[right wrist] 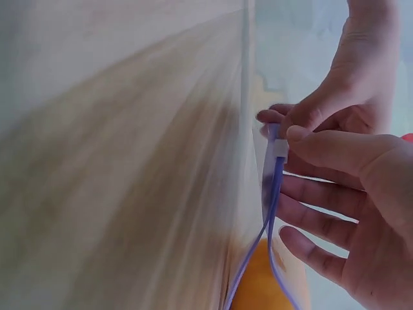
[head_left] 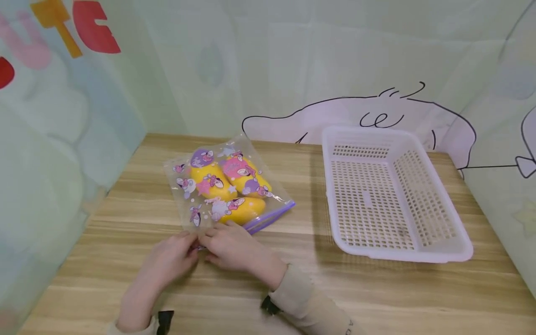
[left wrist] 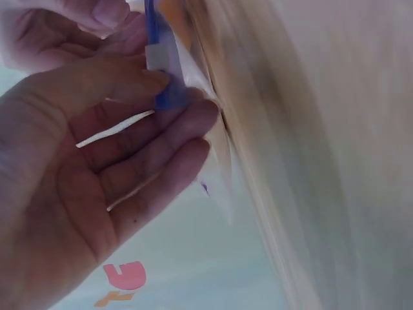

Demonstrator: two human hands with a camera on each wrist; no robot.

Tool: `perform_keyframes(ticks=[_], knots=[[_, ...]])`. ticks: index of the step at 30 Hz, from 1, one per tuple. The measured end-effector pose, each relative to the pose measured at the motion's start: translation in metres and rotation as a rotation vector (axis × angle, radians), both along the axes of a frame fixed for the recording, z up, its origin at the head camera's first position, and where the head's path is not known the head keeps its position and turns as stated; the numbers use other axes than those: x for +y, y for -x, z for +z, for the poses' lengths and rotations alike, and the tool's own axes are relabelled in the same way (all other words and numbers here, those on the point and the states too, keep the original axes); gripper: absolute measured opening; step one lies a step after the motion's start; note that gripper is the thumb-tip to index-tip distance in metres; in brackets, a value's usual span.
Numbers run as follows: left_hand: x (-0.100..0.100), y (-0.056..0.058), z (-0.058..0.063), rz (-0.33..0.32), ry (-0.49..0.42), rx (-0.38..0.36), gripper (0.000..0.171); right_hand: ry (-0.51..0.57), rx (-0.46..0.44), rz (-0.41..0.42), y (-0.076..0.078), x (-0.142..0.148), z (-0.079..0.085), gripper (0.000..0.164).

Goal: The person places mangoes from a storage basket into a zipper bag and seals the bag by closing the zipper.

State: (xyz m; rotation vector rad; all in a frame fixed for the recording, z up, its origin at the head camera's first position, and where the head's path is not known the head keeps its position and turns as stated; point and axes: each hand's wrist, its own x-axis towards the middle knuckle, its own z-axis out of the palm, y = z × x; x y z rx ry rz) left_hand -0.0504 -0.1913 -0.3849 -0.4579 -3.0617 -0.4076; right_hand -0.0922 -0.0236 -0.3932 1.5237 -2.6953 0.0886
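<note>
A clear printed slider bag [head_left: 197,195] with three yellow rounded objects [head_left: 244,211] inside lies on the table. Its purple zip edge [head_left: 272,217] faces me, and the two strips stand apart toward the right. My left hand [head_left: 173,253] pinches the zip's left corner between thumb and fingers. Beside it, my right hand [head_left: 236,246] pinches the whitish slider [right wrist: 281,148] near that same corner, with the thumb on it. In the left wrist view the slider [left wrist: 157,57] sits just above the left thumb tip.
A white perforated plastic basket [head_left: 331,200] stands on the wood-grain table [head_left: 268,288] to the right of the bag. Printed cloth walls [head_left: 268,60] rise behind the table and along its sides.
</note>
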Motion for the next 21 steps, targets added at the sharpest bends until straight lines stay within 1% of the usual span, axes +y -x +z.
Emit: perform_keyframes(ticks=[3, 9, 13, 17, 21], knots=[[-0.0013, 0.0003, 0.0002, -0.017, -0.004, 0.038, 0.016, 0.013, 0.013, -0.002, 0.0004, 0.0004, -0.0012, 0.037], [-0.0006, -0.001, 0.0012, -0.035, -0.003, 0.069, 0.017, 0.065, 0.043, 0.014, 0.0033, 0.0005, -0.0029, 0.032], [0.0004, -0.0034, -0.0001, -0.056, 0.004, 0.113, 0.017, 0.085, 0.042, 0.013, 0.0054, -0.0001, -0.0047, 0.026], [0.0009, -0.005, -0.0021, -0.064, 0.002, 0.152, 0.018, 0.105, 0.046, 0.004, 0.0066, -0.0013, -0.0073, 0.021], [0.0, -0.0063, -0.0021, -0.075, 0.001, 0.173, 0.019, 0.102, 0.047, 0.003, 0.007, -0.0026, -0.0093, 0.019]])
